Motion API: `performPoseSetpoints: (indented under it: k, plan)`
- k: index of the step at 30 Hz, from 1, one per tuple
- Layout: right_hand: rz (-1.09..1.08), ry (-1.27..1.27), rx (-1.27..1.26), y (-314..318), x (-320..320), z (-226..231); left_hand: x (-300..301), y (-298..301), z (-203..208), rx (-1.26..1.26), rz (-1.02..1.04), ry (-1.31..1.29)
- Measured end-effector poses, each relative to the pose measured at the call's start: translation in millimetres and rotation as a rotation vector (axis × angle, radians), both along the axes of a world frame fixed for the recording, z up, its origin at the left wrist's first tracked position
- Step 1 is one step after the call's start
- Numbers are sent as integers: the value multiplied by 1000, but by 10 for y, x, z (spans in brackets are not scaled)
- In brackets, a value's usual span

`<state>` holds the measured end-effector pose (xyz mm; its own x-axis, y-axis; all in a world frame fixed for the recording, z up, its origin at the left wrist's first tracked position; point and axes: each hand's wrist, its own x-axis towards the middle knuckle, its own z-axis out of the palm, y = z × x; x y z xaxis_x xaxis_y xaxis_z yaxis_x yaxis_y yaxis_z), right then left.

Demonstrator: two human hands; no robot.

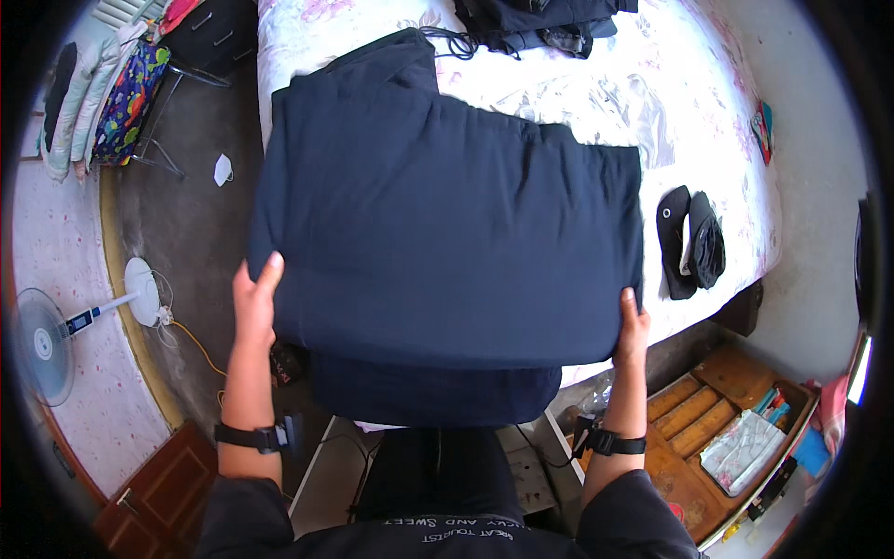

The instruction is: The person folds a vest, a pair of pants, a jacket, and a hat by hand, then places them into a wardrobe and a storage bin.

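A wide dark navy garment [447, 242] is stretched out between my two hands, over the near part of the bed. Its upper edge looks gathered, and another fold of dark cloth sticks out at its far left. My left hand [256, 293] grips the left edge, thumb on top. On the right edge, my right hand [631, 326] pinches the cloth with the thumb up. The fingers of both hands are mostly hidden under the fabric. Below its near edge lies more folded navy cloth [438, 396], just above my lap; whether it is the same piece I cannot tell.
The bed [708, 121] has a white flowered sheet. Black clothes [540, 23] lie at its far side, and a black cap-like item [689, 242] at the right. A fan [45, 345] stands left; a wooden drawer unit [717, 419] is near right.
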<state>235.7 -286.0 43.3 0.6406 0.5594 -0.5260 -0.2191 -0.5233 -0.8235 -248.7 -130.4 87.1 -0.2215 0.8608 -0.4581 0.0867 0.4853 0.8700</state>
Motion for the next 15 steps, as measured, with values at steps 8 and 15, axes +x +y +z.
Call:
performPoseSetpoints:
  k: [8, 15]
  plan:
    - [96, -64, -215, -422, -110, -828, -339, -547, -884, -323, -2, 144]
    - [51, 265, -537, -1741, -16, -1198, -1036, -1244, -1232, -489, 74, 205]
